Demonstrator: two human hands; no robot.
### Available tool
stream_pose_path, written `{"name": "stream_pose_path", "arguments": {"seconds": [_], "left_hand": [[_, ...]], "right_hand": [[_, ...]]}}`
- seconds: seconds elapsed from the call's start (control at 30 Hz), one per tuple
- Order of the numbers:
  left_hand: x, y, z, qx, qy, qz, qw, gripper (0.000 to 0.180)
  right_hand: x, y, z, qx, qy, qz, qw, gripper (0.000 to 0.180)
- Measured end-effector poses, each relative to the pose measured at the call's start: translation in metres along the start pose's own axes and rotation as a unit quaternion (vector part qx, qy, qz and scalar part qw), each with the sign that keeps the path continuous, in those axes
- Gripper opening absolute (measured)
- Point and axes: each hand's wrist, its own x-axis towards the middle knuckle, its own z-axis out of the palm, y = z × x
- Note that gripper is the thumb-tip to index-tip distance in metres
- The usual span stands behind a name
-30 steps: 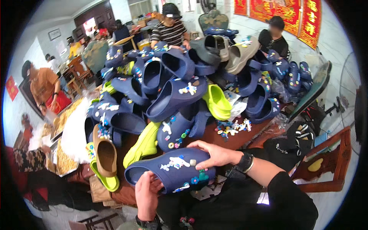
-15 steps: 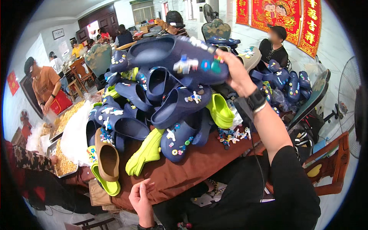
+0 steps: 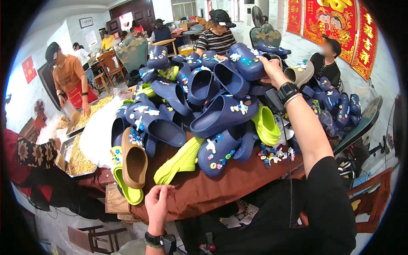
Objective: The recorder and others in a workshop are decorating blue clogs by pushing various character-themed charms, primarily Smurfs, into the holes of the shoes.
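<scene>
Table [image 3: 221, 189]: spread with a reddish-brown cloth, it stretches in front of the person, its near strip bare below the footwear.
Heap [image 3: 221, 117]: clogs piled high on the cloth, most of them navy, many dotted with small decorations.
Around the room: a person in a striped shirt [image 3: 214, 40] behind the heap, another in black [image 3: 326, 63] to the right, and a third in an orange-brown shirt [image 3: 70, 76] at left, one hand down at the trays of yellowish pieces.
Navy clog [image 3: 244, 63]: decorated on its upper, at the top of the heap toward the back — the one being handled.
Lime clogs: one [image 3: 180, 162] leans against the front of the heap, another [image 3: 267, 126] stands tilted at its right side.
Brown clog [image 3: 135, 163]: at the left front corner, lying over a yellow-green clog [image 3: 127, 193].
Right hand [image 3: 272, 70]: arm outstretched, fingers gripping the right end of the navy clog.
Left hand [image 3: 157, 204]: held low by the table's near edge, fingers loosely parted and holding nothing — the leaning lime clog is just beyond.
Loose charms [image 3: 273, 156]: a small, colorful scatter on the cloth, right of the heap's front.
</scene>
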Motion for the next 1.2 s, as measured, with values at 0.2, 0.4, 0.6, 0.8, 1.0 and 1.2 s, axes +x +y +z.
{"name": "stream_pose_path", "arguments": {"seconds": [0.2,0.4,0.6,0.8,1.0,1.2], "left_hand": [[0.044,0.003,0.000,-0.056,-0.022,-0.034,0.998,0.021],[0.098,-0.016,0.012,-0.153,-0.013,-0.095,0.984,0.031],[0.169,-0.045,0.041,-0.073,0.052,-0.145,0.985,0.054],[0.197,-0.063,0.046,0.236,0.160,0.038,0.958,0.056],[0.196,-0.056,0.042,0.214,0.119,0.011,0.969,0.047],[0.207,-0.071,0.023,0.233,0.100,-0.034,0.967,0.055]], "right_hand": [[-0.023,0.015,-0.012,-0.040,0.034,-0.047,0.998,0.076],[-0.165,0.083,0.003,-0.110,0.034,-0.383,0.917,0.041],[-0.297,0.173,0.030,-0.110,-0.209,-0.319,0.918,0.039],[-0.326,0.234,0.049,-0.152,-0.295,-0.378,0.864,0.035],[-0.335,0.272,0.052,-0.214,-0.301,-0.401,0.838,0.030],[-0.340,0.271,0.065,-0.235,-0.276,-0.420,0.832,0.029]]}}
